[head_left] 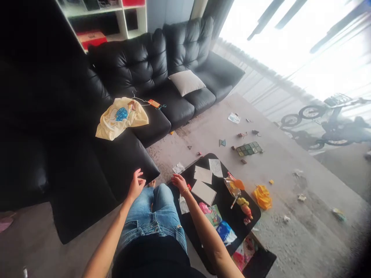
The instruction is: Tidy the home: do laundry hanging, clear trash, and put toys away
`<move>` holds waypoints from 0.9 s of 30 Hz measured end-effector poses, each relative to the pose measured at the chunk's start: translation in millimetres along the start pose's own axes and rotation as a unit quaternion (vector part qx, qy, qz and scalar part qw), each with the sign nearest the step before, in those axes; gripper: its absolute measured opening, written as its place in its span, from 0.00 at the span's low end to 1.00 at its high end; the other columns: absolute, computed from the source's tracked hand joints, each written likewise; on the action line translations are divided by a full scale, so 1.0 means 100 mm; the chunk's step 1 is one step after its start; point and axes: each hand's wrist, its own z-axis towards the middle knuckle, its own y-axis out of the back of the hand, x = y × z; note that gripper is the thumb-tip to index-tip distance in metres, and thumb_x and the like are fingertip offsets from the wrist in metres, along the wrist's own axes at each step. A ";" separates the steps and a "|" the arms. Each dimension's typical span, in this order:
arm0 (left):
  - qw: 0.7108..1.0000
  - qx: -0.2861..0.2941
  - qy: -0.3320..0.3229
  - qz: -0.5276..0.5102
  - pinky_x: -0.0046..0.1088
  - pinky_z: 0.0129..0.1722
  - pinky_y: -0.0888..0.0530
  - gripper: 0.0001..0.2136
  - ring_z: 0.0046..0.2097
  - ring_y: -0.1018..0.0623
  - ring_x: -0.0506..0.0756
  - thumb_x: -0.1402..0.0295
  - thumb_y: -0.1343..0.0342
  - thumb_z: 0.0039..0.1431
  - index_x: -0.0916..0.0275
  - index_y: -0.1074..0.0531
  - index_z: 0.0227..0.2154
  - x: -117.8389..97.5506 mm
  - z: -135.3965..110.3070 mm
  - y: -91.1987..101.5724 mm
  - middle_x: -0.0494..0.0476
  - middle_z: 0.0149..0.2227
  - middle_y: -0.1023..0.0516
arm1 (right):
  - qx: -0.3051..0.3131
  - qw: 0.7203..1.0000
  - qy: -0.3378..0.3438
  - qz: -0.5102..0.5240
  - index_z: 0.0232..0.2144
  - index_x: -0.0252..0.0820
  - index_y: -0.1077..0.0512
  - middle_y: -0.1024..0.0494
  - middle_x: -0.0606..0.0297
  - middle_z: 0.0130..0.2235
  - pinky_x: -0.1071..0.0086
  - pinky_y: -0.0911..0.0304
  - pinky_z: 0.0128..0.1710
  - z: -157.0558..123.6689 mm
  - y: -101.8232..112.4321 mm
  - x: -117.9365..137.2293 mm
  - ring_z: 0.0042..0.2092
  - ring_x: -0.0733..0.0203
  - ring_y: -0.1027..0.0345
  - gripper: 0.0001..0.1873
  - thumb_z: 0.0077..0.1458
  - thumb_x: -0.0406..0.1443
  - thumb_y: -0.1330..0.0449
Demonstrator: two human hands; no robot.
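My left hand hovers in front of my thigh, near the corner of the black sofa. Its fingers are loosely bent and apart, and nothing is in it. Over the near edge of a black low table is my right hand, fingers loosely stretched and also holding nothing visible. A thin bracelet circles that wrist. Close to it on the table lie loose white sheets, a drawing, a blue-and-white packet and a picture book.
A cream garment with a hanger and a grey cushion rest on the sofa. Scattered over the floor are a tile-patterned panel, an orange plastic bag and several small toys and wrappers. Bicycles stand by the bright curtain.
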 end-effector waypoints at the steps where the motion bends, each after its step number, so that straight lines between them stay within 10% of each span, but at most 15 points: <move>1: 1.000 -0.015 -0.001 -0.001 0.40 0.43 0.21 0.26 0.36 0.20 0.52 0.66 0.44 0.56 0.58 0.41 0.58 -0.02 0.09 0.03 0.65 0.52 0.26 | 0.007 1.000 0.000 -0.007 0.32 0.42 0.27 0.22 0.66 0.29 0.72 0.35 0.31 0.08 -0.09 0.06 0.29 0.65 0.29 0.11 0.42 0.37 0.35; 6: 0.997 -0.075 -0.001 0.004 0.40 0.42 0.20 0.27 0.35 0.20 0.52 0.64 0.43 0.55 0.59 0.41 0.58 -0.02 0.37 0.41 0.66 0.52 0.26 | 0.061 0.998 0.007 -0.029 0.33 0.41 0.24 0.20 0.64 0.32 0.69 0.33 0.35 0.53 -0.39 0.49 0.33 0.63 0.26 0.13 0.41 0.38 0.34; 11: 0.990 -0.126 -0.018 0.063 0.43 0.41 0.19 0.31 0.36 0.19 0.54 0.59 0.40 0.53 0.61 0.43 0.58 -0.09 0.80 1.26 0.69 0.52 0.26 | 0.033 0.999 0.031 -0.016 0.32 0.42 0.25 0.21 0.64 0.30 0.70 0.34 0.35 0.98 -0.21 0.98 0.33 0.62 0.28 0.12 0.41 0.38 0.33; 14: 0.982 -0.172 -0.025 0.079 0.45 0.42 0.20 0.34 0.37 0.19 0.55 0.57 0.39 0.53 0.61 0.45 0.60 -0.17 1.11 1.44 0.70 0.54 0.27 | 0.019 0.999 0.029 -0.004 0.34 0.43 0.26 0.21 0.65 0.32 0.70 0.34 0.36 1.13 -0.14 1.09 0.33 0.63 0.27 0.14 0.42 0.40 0.34; 20: 0.990 -0.138 0.008 -0.009 0.42 0.43 0.20 0.30 0.38 0.19 0.55 0.56 0.42 0.56 0.63 0.42 0.58 -0.17 1.83 0.40 0.68 0.48 0.23 | 0.050 0.998 -0.013 -0.038 0.34 0.41 0.25 0.20 0.62 0.32 0.69 0.34 0.34 1.43 -0.18 1.28 0.33 0.62 0.26 0.18 0.38 0.42 0.31; 27: 0.991 -0.121 0.021 -0.051 0.40 0.43 0.21 0.25 0.38 0.20 0.55 0.62 0.43 0.57 0.62 0.40 0.56 -0.29 3.40 -1.08 0.66 0.46 0.22 | 0.020 0.996 -0.045 -0.070 0.31 0.42 0.23 0.20 0.62 0.31 0.68 0.34 0.33 2.28 0.28 2.09 0.32 0.59 0.26 0.20 0.34 0.43 0.28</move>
